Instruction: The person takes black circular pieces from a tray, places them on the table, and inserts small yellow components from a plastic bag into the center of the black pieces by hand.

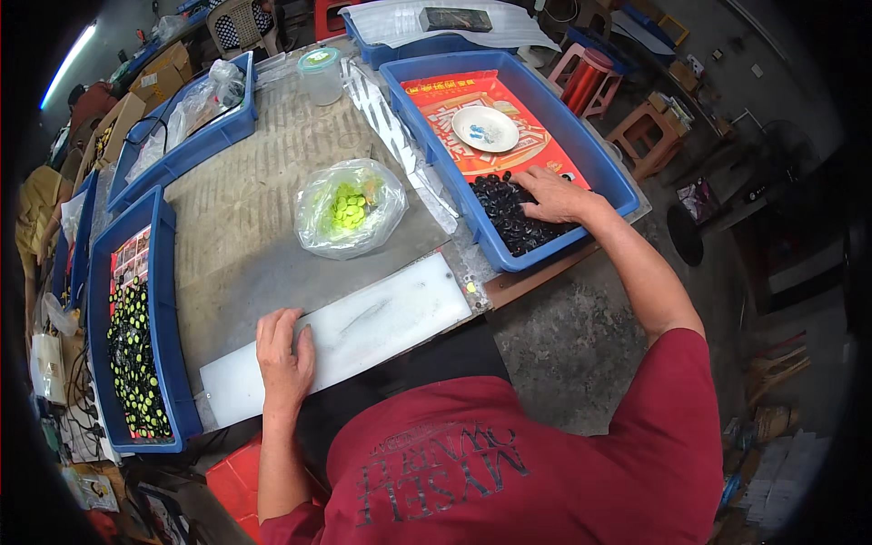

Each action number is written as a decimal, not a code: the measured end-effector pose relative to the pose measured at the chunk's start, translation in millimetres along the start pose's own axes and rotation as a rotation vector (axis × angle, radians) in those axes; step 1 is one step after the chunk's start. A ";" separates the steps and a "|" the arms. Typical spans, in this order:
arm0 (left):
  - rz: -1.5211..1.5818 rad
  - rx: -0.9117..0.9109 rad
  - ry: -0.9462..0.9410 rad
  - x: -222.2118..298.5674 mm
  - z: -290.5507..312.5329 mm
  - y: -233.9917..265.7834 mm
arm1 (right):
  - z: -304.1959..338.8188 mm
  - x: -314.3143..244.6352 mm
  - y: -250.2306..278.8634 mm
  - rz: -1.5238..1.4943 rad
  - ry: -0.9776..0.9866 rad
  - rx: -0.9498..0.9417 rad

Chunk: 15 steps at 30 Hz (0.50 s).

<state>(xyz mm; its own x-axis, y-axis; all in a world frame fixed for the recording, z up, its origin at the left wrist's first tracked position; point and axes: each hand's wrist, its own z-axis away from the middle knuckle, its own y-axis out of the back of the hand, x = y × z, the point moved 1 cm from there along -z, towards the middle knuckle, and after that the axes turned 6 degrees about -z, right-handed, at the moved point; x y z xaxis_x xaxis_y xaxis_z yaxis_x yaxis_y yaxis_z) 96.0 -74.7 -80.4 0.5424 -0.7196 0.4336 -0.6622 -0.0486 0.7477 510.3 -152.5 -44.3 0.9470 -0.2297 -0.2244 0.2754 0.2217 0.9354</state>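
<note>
My right hand (552, 195) reaches into the near end of a blue tray (509, 261) at the right. Its fingers are apart and touch a heap of small black round pieces (510, 222); whether one lies between the fingertips is too small to see. My left hand (285, 352) rests on a long white board (372, 320) along the table's near edge. The thumb stands apart from the curved fingers, and nothing shows in them. Beyond the board, a clear plastic bag (313, 227) lies opened around bright yellow-green discs (348, 209).
At the left, another blue tray (170, 272) holds many black pieces with yellow-green centres (138, 359). A white plate (485, 129) with small blue bits sits on red printed card (556, 163) inside the right tray. A lidded clear tub (321, 80) stands at the back.
</note>
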 end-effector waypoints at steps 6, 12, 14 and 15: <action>-0.006 0.002 -0.002 -0.5 0.2 0.0 | -4.9 -0.6 -0.9 -0.054 -0.006 -0.046; 0.006 -0.010 0.008 -0.3 0.8 -0.1 | -8.7 5.6 -3.0 -0.093 0.006 -0.060; 0.000 -0.009 0.008 -0.8 0.9 -0.5 | -9.4 8.7 -3.4 -0.094 0.015 -0.073; 0.001 -0.009 0.009 -1.1 1.0 -0.3 | -8.9 6.9 -1.8 -0.093 0.023 -0.038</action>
<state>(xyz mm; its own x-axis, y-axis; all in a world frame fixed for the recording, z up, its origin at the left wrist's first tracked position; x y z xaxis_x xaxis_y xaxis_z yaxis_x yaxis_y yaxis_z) 95.1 -74.7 -81.7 0.5466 -0.7133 0.4386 -0.6578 -0.0417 0.7520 517.8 -146.0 -50.0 0.9206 -0.2296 -0.3160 0.3676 0.2359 0.8996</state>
